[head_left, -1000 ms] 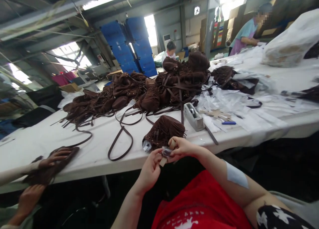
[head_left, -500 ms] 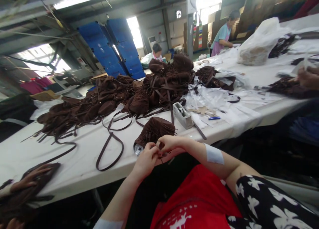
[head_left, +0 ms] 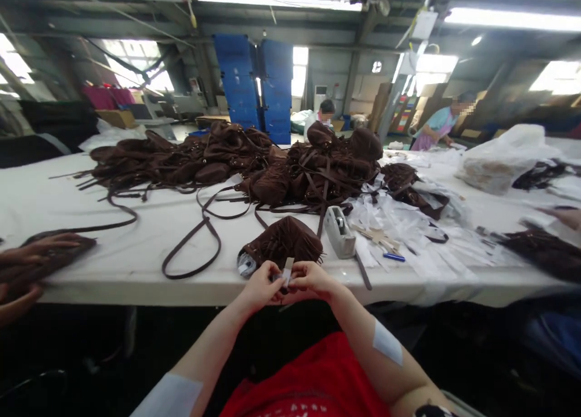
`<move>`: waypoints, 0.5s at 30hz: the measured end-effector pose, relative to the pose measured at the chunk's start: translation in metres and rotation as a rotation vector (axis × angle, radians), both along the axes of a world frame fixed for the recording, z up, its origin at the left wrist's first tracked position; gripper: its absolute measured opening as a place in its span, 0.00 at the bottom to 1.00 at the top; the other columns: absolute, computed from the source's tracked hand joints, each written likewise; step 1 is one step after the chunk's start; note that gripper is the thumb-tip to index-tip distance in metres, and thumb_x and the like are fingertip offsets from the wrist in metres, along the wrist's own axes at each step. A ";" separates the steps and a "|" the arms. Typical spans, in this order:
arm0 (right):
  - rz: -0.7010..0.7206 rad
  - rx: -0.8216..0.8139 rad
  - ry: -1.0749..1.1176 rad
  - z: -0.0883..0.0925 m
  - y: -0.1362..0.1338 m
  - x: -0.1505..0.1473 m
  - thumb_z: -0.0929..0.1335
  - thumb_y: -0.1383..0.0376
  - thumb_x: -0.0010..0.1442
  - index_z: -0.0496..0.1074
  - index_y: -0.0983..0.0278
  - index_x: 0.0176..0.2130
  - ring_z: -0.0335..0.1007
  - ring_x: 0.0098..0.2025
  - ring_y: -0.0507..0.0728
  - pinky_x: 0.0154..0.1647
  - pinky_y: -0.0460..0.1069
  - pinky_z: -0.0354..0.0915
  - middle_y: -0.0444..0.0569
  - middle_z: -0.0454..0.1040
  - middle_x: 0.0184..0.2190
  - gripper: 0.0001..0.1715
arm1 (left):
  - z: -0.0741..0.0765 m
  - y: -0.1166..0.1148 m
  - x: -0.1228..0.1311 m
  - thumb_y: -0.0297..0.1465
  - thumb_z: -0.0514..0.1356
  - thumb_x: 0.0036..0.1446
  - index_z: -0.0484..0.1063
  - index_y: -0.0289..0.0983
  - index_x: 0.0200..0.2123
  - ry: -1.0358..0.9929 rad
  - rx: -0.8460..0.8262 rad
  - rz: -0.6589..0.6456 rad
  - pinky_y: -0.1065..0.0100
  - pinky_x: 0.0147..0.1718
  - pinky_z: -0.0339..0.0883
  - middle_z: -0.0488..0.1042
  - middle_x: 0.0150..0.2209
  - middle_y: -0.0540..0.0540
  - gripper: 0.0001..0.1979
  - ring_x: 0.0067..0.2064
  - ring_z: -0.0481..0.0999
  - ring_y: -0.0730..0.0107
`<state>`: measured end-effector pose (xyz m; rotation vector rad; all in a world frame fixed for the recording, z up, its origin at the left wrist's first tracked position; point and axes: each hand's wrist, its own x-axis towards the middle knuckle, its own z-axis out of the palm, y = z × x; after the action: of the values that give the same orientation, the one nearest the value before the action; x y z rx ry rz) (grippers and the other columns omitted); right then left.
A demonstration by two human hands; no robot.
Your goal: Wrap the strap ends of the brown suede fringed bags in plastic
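Note:
At the table's front edge, a brown fringed bag [head_left: 284,241] lies on its side, its strap looping out to the left and clear wrapping showing at its left end. Just in front of it, my left hand [head_left: 263,285] and my right hand [head_left: 314,278] meet with fingers pinched. Between their fingertips stands a short pale strip [head_left: 287,272], perhaps tape or paper. Dark material shows below the strip, mostly covered by my fingers. To the right of the bag sits a grey tape dispenser [head_left: 340,234].
A long heap of brown bags [head_left: 218,157] spreads behind. To the right lie white paper strips [head_left: 385,214], a blue pen [head_left: 394,256] and a plastic-wrapped bundle [head_left: 502,160]. A co-worker's hands [head_left: 45,250] hold a brown piece at left; another person's hand [head_left: 567,216] is at right.
The view has levelled and turned, shifting the scene. My fingers have moved slightly apart, and the pale strip now shows upright between them.

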<state>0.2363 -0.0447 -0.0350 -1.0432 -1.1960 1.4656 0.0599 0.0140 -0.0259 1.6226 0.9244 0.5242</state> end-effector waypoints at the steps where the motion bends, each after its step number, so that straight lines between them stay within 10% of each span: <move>1: -0.001 -0.007 -0.012 0.000 0.000 0.000 0.76 0.61 0.43 0.74 0.68 0.40 0.68 0.25 0.50 0.24 0.43 0.55 0.46 0.75 0.27 0.24 | 0.000 -0.001 0.000 0.41 0.64 0.50 0.57 0.40 0.36 0.004 -0.004 0.011 0.72 0.16 0.67 0.71 0.25 0.54 0.19 0.19 0.75 0.69; 15: -0.113 -0.031 -0.188 0.004 0.000 -0.008 0.74 0.49 0.47 0.71 0.68 0.29 0.64 0.20 0.48 0.22 0.44 0.55 0.46 0.73 0.20 0.24 | -0.004 -0.007 0.002 0.39 0.63 0.51 0.62 0.38 0.38 -0.084 0.000 0.031 0.77 0.12 0.59 0.74 0.27 0.51 0.16 0.15 0.68 0.77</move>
<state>0.2280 -0.0442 -0.0307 -1.2718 -1.2266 1.3252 0.0620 0.0066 -0.0301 1.5765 0.8879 0.6099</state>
